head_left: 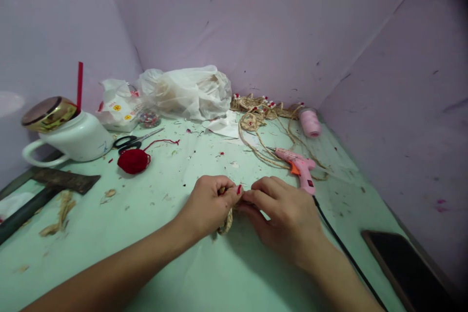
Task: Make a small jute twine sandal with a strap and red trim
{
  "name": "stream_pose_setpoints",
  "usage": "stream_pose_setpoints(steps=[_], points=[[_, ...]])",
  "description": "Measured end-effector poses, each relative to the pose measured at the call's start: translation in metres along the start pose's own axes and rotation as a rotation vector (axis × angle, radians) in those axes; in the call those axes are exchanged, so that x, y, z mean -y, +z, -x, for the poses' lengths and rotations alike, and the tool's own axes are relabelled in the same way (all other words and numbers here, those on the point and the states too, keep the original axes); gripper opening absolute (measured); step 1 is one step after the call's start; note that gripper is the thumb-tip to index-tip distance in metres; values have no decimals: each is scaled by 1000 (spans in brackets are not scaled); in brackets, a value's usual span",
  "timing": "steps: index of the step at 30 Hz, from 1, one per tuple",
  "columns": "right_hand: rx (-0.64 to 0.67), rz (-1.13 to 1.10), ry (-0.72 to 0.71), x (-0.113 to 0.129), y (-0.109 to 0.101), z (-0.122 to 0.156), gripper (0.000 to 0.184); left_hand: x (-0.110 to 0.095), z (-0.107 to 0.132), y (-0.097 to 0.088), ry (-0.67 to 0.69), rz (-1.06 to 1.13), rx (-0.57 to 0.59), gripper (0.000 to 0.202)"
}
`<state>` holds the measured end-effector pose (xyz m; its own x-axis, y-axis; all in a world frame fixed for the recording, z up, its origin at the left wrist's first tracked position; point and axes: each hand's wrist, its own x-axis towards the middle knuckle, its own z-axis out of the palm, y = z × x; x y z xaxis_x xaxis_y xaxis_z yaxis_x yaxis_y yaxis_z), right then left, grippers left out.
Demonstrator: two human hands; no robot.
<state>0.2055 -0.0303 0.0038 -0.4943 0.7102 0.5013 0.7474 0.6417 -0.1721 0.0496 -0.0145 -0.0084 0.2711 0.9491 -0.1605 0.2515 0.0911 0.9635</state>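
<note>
Near the middle of the table, my left hand [214, 204] is closed around a braided straw cord [226, 223], whose looped end hangs below the fingers. A small bright red bit [239, 189] shows at the left thumb tip; I cannot tell whether it is yarn or something else. My right hand [283, 212] meets it from the right, thumb and forefinger pinched together at the left fingertips. What the right fingers hold is hidden. Just beyond the right hand lies a pink glue gun [298, 165] with an orange trigger.
Leftward are a red yarn ball [134, 161], black-handled scissors [131, 142], a white mug [82, 136] and a hammer [47, 187]. Along the back lie a plastic bag [193, 90], straw braid pieces [254, 117] and a pink thread spool [310, 123]. A phone [405, 268] lies front right, near the glue gun's cable [343, 248].
</note>
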Motion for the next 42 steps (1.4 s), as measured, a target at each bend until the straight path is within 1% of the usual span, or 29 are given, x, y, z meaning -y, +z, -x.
stream_pose_setpoints(steps=[6,10,12,14,16,18,19,21,24,26,28,32,35,39,42], points=[[-41,85,-9,3,5,1,14,-1,4,1,47,-72,1,30],[-81,134,3,6,7,0,15,-2,5,1,84,-122,-4,26],[-63,136,25,5,7,0,15,-2,5,1,79,-118,3,25],[-15,46,77,1,5,0,13,-2,4,1,71,-101,20,25],[19,-136,123,-6,1,0,10,-2,3,1,66,-88,23,25],[39,-284,111,-13,-2,1,9,-2,3,1,53,-80,24,26],[46,-297,85,-16,-3,1,9,-2,3,1,46,-77,24,26],[36,-216,17,-18,-3,2,9,-2,3,1,41,-69,26,28],[-50,-29,-87,-13,2,3,8,-2,4,1,50,-66,25,28],[-95,31,-141,-9,5,3,11,-1,4,1,51,-61,29,28],[-111,52,-177,-7,6,2,13,-1,4,0,50,-51,33,27],[-93,74,-193,-6,5,1,13,-1,4,0,39,-31,30,27],[-75,65,-198,-8,6,2,17,-4,5,-1,24,-28,24,23],[-63,17,-187,-9,7,4,17,-9,7,-5,2,-37,90,11],[-43,4,-155,-8,7,5,14,-10,8,-6,-26,-76,105,12]])
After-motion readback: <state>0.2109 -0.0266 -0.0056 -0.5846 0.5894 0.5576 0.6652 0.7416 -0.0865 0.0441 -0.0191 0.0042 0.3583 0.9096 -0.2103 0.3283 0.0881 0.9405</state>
